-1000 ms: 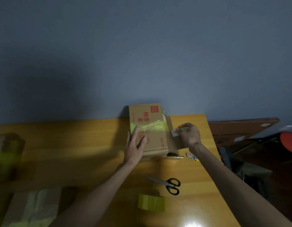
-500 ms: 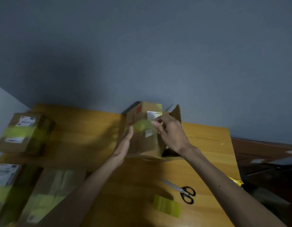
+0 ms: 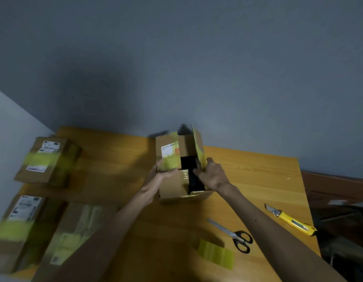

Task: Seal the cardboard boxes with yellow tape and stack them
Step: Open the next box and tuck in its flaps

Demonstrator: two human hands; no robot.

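Observation:
A cardboard box [image 3: 172, 188] stands on the wooden table [image 3: 247, 180] near the wall, its top flaps up and a dark opening showing. Old yellow tape clings to the flaps. My left hand [image 3: 163, 173] grips the left flap, thumb over its taped lower edge. My right hand [image 3: 212, 176] holds the right flap, fingers curled at the edge by the opening. A cut strip of yellow tape [image 3: 215, 254] lies flat on the table near me.
Scissors [image 3: 234, 235] and a yellow utility knife [image 3: 289, 219] lie to the right. Three taped boxes sit at left: one far [image 3: 47, 159], one near the edge [image 3: 16, 226], one flat beside it [image 3: 75, 231]. The table's right edge drops off.
The box was turned so its open flapped end faces up. Both hands shifted from its side and label to the two flaps. My view swung left, revealing the boxes at left.

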